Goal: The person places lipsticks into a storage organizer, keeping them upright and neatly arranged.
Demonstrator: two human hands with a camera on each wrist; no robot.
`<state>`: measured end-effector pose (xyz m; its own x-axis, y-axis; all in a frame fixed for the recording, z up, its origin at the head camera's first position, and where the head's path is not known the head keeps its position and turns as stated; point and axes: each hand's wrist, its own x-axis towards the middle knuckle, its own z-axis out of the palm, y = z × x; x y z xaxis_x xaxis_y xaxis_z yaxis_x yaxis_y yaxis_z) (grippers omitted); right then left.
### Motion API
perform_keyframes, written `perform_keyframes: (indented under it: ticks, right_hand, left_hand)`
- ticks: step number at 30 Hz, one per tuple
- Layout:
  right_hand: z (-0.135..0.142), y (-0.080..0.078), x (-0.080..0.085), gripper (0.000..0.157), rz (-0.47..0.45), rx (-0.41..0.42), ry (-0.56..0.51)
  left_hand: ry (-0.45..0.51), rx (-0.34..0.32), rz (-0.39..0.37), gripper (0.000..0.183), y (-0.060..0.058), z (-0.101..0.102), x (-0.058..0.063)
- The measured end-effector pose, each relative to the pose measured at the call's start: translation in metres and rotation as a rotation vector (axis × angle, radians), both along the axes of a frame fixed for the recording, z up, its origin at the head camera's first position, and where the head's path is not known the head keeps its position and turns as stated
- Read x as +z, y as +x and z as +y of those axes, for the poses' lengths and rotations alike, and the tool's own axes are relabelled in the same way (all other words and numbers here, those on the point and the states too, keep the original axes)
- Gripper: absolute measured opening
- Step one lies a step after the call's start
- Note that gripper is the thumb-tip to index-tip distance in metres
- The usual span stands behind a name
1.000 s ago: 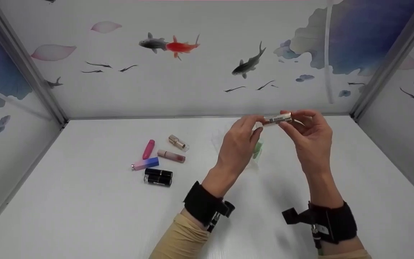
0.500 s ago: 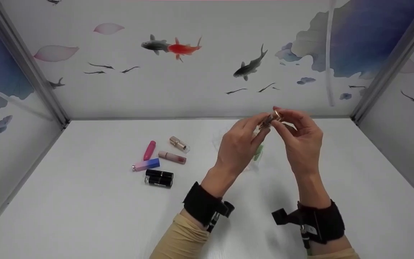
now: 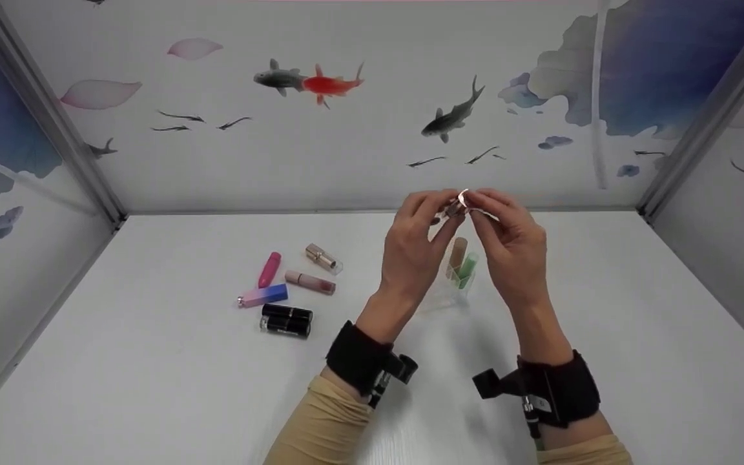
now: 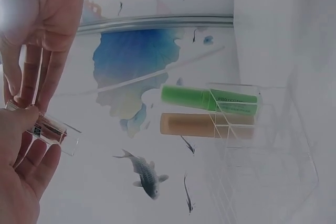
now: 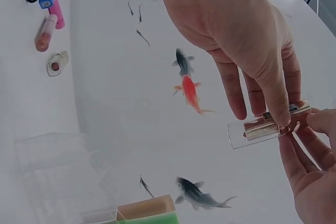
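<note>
A gold lipstick [image 5: 262, 129] with a clear cap is held above the far side of the table by both hands. My left hand [image 3: 407, 248] grips its body between thumb and fingers. The right hand [image 3: 517, 258] pinches the other end; in the head view the fingertips hide much of the lipstick. The clear cap end points toward the table side in the right wrist view. Beneath the hands stands a clear plastic organizer [image 4: 294, 129] with a green tube [image 4: 184, 97] and a tan tube [image 4: 184, 124] in it.
Left of the hands lie a gold lipstick with a clear cap [image 3: 323, 258], a pink tube [image 3: 269, 269], a lip gloss [image 3: 310, 282], a pink-blue lipstick [image 3: 263, 296] and two black lipsticks [image 3: 286, 320]. A printed wall [image 3: 372, 174] bounds the table's far edge.
The lipstick has turned from lying nearly sideways to pointing more away from me, and moved left. The right hand has come left, close against the left hand. More of the tubes shows.
</note>
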<state>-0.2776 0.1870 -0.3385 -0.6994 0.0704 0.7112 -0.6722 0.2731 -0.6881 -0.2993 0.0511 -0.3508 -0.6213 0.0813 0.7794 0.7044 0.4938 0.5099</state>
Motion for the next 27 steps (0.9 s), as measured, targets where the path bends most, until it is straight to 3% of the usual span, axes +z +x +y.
perform_keyframes:
  ticks: [7,13,27]
  right_hand:
    - [0.001,-0.001,-0.003,0.031,-0.051,-0.008,0.129]
    - [0.004,-0.005,-0.009,0.034,-0.083,-0.064,0.271]
    - [0.011,-0.02,-0.032,0.038,-0.178,-0.017,0.302]
  left_hand:
    - [0.056,0.008,-0.04,0.034,-0.008,-0.004,-0.007]
    - [0.087,0.019,-0.062,0.032,-0.013,-0.004,-0.012]
    - [0.073,0.013,-0.138,0.021,-0.024,-0.005,-0.028]
